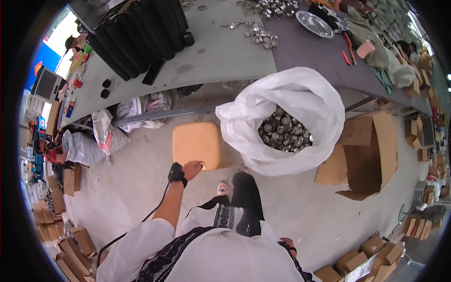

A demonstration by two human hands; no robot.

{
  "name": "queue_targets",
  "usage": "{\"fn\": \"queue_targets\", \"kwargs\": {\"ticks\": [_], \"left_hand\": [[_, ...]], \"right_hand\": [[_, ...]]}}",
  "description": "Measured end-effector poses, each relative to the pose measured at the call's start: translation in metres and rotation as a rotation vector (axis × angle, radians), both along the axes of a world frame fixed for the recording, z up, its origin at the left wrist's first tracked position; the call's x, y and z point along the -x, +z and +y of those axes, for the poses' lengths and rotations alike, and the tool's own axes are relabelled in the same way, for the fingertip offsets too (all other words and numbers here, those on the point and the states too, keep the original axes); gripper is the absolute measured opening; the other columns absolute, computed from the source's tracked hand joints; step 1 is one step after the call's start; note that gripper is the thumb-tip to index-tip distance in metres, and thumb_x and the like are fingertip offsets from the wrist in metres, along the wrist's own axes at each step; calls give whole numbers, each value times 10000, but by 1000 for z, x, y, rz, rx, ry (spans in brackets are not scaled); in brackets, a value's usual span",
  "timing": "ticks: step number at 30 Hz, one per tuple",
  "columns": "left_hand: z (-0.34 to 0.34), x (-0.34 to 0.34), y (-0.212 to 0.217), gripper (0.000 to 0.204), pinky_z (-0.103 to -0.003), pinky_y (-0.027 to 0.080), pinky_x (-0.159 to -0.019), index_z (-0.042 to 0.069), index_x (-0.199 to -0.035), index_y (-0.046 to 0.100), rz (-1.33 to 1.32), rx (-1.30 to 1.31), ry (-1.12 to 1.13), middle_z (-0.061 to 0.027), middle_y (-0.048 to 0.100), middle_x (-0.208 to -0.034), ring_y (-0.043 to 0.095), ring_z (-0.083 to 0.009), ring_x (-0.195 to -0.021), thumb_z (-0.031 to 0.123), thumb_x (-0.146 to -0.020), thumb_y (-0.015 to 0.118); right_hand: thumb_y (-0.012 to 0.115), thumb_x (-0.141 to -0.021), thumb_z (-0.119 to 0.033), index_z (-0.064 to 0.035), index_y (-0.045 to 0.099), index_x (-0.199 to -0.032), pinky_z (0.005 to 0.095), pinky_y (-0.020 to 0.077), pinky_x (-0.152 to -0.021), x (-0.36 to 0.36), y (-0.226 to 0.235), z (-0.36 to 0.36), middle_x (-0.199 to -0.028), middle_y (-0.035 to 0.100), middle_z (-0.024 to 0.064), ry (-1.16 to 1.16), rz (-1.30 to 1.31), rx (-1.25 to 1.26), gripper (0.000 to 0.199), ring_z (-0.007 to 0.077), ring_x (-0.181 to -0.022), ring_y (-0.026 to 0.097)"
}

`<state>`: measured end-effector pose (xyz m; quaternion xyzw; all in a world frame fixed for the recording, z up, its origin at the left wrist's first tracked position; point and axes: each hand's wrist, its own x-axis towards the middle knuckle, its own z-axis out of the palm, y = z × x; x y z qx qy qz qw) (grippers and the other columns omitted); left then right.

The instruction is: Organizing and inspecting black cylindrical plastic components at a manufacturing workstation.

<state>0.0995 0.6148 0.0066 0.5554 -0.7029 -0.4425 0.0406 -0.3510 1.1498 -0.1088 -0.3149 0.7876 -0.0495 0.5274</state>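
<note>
My left hand (191, 169), with a black strap on its wrist, grips the near edge of a tan square stool (196, 144) standing on the concrete floor. To the stool's right sits a large white plastic sack (291, 96), open at the top and filled with several small shiny metal rings (284, 131). My right hand (286, 244) hangs low by my side near the bottom of the view, mostly hidden by my white clothing; nothing shows in it.
A long grey worktable (225, 56) runs across the top with black tubes (136, 33), loose metal rings (258, 33) and a metal tray (314, 23). An open cardboard box (371, 155) lies right of the sack. More cartons and white bags line both sides.
</note>
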Motion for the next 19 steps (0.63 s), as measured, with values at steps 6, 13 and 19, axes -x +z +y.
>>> {"fn": "queue_targets", "kwargs": {"ticks": [6,13,19], "left_hand": [[86,-77,-120,249,-431,511,-782,79,-929,695,-559,-37,-667,-167,675,-961,636,-335,-901,245,-829,539],[71,-92,-107,266,-346,528,-612,53,-920,700,-237,-277,292,-107,692,-824,662,-212,-687,271,-820,585],[12,-28,-14,341,-294,517,-624,39,-995,686,5,-22,593,-85,694,-818,649,-170,-676,324,-837,585]], "right_hand": [[556,-910,-207,14,605,-1103,328,538,-533,49,59,-151,-873,666,161,-1033,-6,286,298,256,-704,675],[497,-952,-283,14,617,-1035,277,490,-686,176,192,-402,-931,642,89,-881,253,883,331,141,-798,593],[537,-927,-242,18,593,-1141,327,453,-890,170,297,-562,-1081,639,170,-264,397,1212,341,242,-987,609]]}}
